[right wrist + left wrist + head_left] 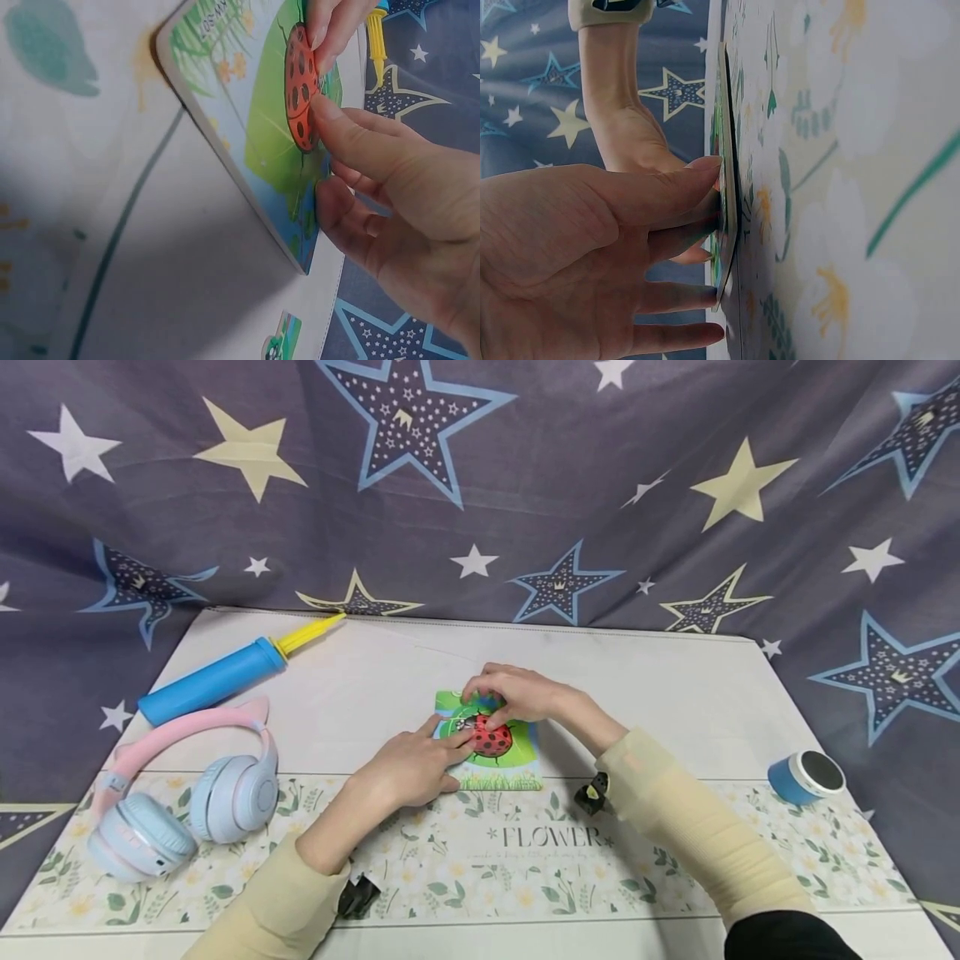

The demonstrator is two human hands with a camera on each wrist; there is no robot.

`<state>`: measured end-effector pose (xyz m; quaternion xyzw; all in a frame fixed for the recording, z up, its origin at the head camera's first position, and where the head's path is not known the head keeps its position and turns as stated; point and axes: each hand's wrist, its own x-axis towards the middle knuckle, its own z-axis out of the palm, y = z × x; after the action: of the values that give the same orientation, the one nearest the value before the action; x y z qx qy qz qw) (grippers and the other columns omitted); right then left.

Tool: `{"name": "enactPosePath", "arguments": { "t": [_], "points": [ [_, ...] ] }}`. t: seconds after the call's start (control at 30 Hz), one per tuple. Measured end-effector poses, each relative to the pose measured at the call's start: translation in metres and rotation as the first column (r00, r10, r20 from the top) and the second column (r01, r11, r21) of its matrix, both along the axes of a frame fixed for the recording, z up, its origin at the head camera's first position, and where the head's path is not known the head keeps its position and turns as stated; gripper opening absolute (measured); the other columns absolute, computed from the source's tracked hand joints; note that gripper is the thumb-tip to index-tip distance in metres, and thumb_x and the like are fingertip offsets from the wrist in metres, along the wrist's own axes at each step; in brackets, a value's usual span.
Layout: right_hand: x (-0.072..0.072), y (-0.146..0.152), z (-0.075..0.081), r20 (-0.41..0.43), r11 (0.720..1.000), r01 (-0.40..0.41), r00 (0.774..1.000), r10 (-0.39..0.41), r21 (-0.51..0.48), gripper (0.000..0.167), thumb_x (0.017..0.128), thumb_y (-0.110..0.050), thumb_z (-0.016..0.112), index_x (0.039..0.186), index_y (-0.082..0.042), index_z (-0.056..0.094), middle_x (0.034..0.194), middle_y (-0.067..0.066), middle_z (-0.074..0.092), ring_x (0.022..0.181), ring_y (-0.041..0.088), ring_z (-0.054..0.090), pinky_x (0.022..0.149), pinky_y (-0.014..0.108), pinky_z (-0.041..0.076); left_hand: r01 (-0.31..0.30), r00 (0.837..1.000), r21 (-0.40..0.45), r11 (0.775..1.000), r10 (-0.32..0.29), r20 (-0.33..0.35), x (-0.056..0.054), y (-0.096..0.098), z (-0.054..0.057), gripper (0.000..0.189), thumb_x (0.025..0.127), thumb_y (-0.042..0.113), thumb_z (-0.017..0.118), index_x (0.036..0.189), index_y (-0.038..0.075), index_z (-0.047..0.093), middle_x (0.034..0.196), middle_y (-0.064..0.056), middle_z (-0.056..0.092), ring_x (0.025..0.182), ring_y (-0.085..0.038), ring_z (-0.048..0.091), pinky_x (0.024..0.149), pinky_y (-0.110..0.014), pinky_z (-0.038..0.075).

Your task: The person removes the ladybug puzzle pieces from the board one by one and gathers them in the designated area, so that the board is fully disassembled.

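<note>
A jigsaw board (500,778) with a red, black-spotted ladybug on a green leaf lies on the white surface. My left hand (408,768) rests on its left side, fingers fairly straight, the tips touching the ladybug picture. At the top of the board my right hand (517,693) bends over it. The right wrist view shows the right thumb (337,124) against the ladybug and curled fingers touching the board's upper part. Whether a piece is pinched there is hidden. A loose jigsaw piece (283,339) lies apart from the board in that view.
At the left lie a blue hand pump (217,681) with a yellow nozzle and pink-and-blue headphones (232,797). A blue, white-rimmed cylinder (795,778) is at the right. The starry cloth (465,527) hangs behind; a flowered mat (525,885) covers the front.
</note>
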<state>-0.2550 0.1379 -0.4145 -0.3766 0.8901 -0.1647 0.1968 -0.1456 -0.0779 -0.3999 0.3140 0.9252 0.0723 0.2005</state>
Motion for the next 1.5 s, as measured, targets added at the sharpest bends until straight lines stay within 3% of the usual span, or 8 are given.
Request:
{"name": "enactPosePath", "arguments": {
  "t": [0.5, 0.83, 1.1, 1.5],
  "points": [
    [-0.005, -0.004, 0.001, 0.006, 0.999, -0.009, 1.000, 0.008, 0.039, 0.037, 0.085, -0.029, 0.082, 0.117, -0.024, 0.064, 0.113, 0.008, 0.054, 0.100, 0.021, 0.051, 0.078, 0.033, 0.045, 0.004, 1.000, 0.010, 1.000, -0.004, -0.016, 0.000, -0.001, 0.000, 0.058, 0.100, 0.033, 0.066, 0.154, 0.017, 0.050, 0.167, 0.001, 0.039, 0.155, -0.049, 0.027, 0.092, -0.052, 0.058],
    [-0.002, -0.002, -0.001, -0.009, 1.000, -0.013, 1.000, 0.013, 0.016, 0.039, 0.085, -0.029, 0.082, 0.118, -0.022, 0.061, 0.111, 0.007, 0.057, 0.102, 0.022, 0.053, 0.084, 0.037, 0.049, -0.005, 1.000, -0.004, 1.000, 0.005, 0.002, -0.001, 0.001, -0.001, 0.059, 0.101, 0.035, 0.066, 0.155, 0.019, 0.049, 0.168, 0.003, 0.036, 0.156, -0.048, 0.024, 0.102, -0.056, 0.054],
    [-0.001, 0.002, -0.002, -0.023, 0.999, -0.033, 0.999, 0.032, -0.043, 0.042, 0.085, -0.024, 0.083, 0.122, -0.018, 0.064, 0.112, 0.009, 0.062, 0.104, 0.024, 0.057, 0.090, 0.040, 0.051, -0.004, 1.000, 0.000, 1.000, 0.004, -0.006, -0.001, 0.001, -0.001, 0.059, 0.100, 0.034, 0.066, 0.155, 0.020, 0.049, 0.168, 0.002, 0.037, 0.156, -0.048, 0.024, 0.099, -0.054, 0.056],
    [0.000, 0.007, -0.001, 0.024, 0.997, 0.018, 1.000, -0.016, -0.073, 0.047, 0.088, -0.010, 0.081, 0.132, -0.014, 0.068, 0.118, 0.012, 0.065, 0.113, 0.027, 0.061, 0.101, 0.043, 0.053, 0.009, 1.000, 0.008, 1.000, -0.009, -0.019, -0.001, 0.000, -0.003, 0.059, 0.101, 0.033, 0.066, 0.155, 0.019, 0.048, 0.167, 0.001, 0.038, 0.155, -0.050, 0.025, 0.100, -0.055, 0.056]
  ]
}}
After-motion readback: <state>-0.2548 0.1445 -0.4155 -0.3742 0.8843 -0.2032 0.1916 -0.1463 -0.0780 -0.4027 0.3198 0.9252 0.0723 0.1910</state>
